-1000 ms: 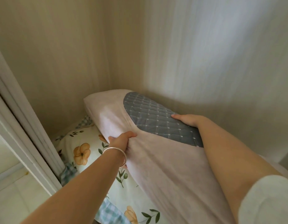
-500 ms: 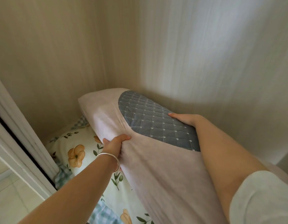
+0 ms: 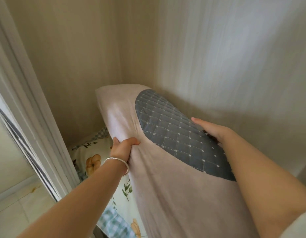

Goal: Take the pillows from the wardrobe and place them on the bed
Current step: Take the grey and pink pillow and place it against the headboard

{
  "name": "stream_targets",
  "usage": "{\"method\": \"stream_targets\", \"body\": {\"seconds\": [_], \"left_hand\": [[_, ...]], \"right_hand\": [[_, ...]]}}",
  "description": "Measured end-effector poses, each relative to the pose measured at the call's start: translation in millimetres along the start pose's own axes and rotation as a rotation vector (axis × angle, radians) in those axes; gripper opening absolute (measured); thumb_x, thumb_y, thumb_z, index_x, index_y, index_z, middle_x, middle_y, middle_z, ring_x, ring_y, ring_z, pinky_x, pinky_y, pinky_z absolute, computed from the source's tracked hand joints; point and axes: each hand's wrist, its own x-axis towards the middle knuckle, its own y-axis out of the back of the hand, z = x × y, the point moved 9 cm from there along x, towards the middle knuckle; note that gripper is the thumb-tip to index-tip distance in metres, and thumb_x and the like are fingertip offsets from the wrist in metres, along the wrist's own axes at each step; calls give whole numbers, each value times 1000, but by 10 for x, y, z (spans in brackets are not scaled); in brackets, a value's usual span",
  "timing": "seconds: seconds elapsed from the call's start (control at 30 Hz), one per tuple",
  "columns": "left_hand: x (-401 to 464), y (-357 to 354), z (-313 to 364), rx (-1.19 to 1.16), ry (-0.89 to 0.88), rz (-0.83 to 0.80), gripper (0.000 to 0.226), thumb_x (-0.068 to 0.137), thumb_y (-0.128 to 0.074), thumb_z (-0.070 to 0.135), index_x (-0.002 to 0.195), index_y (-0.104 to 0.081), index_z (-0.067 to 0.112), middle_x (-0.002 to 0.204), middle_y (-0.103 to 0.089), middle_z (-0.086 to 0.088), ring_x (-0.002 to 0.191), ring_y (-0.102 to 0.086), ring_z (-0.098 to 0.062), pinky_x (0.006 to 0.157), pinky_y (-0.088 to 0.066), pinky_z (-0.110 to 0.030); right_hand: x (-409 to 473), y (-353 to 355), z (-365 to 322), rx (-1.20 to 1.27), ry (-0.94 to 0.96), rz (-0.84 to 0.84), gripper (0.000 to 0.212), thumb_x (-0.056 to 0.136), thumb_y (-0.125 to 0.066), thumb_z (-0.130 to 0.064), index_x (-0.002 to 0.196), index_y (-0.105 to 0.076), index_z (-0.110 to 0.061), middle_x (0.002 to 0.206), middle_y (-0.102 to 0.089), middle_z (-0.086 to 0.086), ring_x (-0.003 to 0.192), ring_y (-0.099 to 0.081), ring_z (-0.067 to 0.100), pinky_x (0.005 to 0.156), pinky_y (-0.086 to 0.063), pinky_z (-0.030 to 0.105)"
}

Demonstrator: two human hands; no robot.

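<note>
Head view, looking down into the wardrobe (image 3: 97, 48); a long pale pink pillow (image 3: 174, 177) fills the middle of the frame, tilted, its far end up near the back corner and its near end running out of the bottom of the picture; a grey-blue quilted panel (image 3: 174, 133) sits on its upper face. The left hand (image 3: 122, 148) is closed tight, fingers curled into a fistful of pink fabric on the pillow's left edge, and the cloth puckers around the fist; a silver bracelet (image 3: 117, 163) rings that wrist. The right hand (image 3: 212, 129) lies on the right side of the quilted panel with the thumb stretched forward along the top; the other fingers are hidden behind the pillow, so how far they wrap I cannot tell. Under the pillow, lower left, lies floral bedding (image 3: 95, 160) with orange flowers and green leaves, a checked edge beside it; the white door frame (image 3: 37, 126) runs down the left side.
</note>
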Motion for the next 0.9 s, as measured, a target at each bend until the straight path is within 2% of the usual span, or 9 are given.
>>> {"method": "stream_targets", "body": {"seconds": [0.1,0.17,0.27,0.37,0.5,0.57,0.7,0.8,0.9], "left_hand": [[-48,165,220,27,-115,-66,95,47,-71,25,136,-39,24,120,-60,-9,95,-62,-29,78,-53,-39],[-90,262,364,44,-187,-114,82,51,-71,22,129,-46,27,119,-62,-7,100,-62,-31,88,-52,-46],[-165,304,564,49,-280,-251,57,58,-67,16,109,-52,37,114,-63,-6,100,-63,-30,79,-54,-42],[-228,319,711,92,-323,-339,64,53,-71,20,109,-52,43,116,-61,-4,101,-62,-30,76,-54,-40],[-285,295,784,152,-359,-407,88,45,-72,30,129,-46,34,120,-60,-8,102,-62,-30,83,-53,-45],[-294,260,822,176,-355,-454,95,46,-72,27,135,-41,27,113,-62,-6,97,-64,-26,76,-54,-38],[-341,283,1008,104,-342,-494,70,67,-62,30,133,-41,20,103,-64,-2,79,-70,-14,59,-56,-25],[-349,352,1133,40,-362,-406,93,61,-63,59,139,-36,15,108,-58,-6,82,-64,-16,63,-54,-29],[-457,364,1239,16,-390,-402,85,70,-56,64,138,-40,16,107,-60,-5,82,-64,-16,67,-52,-30]], "right_hand": [[-109,55,56,6,-16,83,87,68,-39,-85,130,-50,-25,125,-52,5,104,-54,26,85,-42,38],[-154,68,73,18,-11,126,91,63,-39,-88,120,-58,-21,117,-59,5,99,-58,25,86,-44,37],[-203,43,109,138,17,127,101,50,-42,-95,119,-61,-23,126,-60,3,109,-58,25,101,-41,41],[-303,-39,84,309,66,78,112,45,-50,-92,135,-49,-26,142,-48,0,130,-44,26,108,-31,46],[-462,-112,-102,562,185,20,79,52,-59,-76,111,-65,-23,88,-76,3,90,-68,22,81,-52,36],[-559,-30,-202,575,225,29,66,60,-58,-73,104,-65,-24,88,-74,3,85,-68,21,75,-52,34],[-730,101,-317,614,285,39,55,64,-58,-68,97,-66,-25,75,-76,-2,70,-72,15,72,-52,33],[-821,122,-394,688,340,18,43,78,-54,-63,95,-67,-25,73,-76,-4,64,-72,10,75,-52,32],[-957,163,-465,682,376,16,49,75,-54,-65,99,-67,-25,78,-77,-5,70,-72,10,80,-51,32]]}}
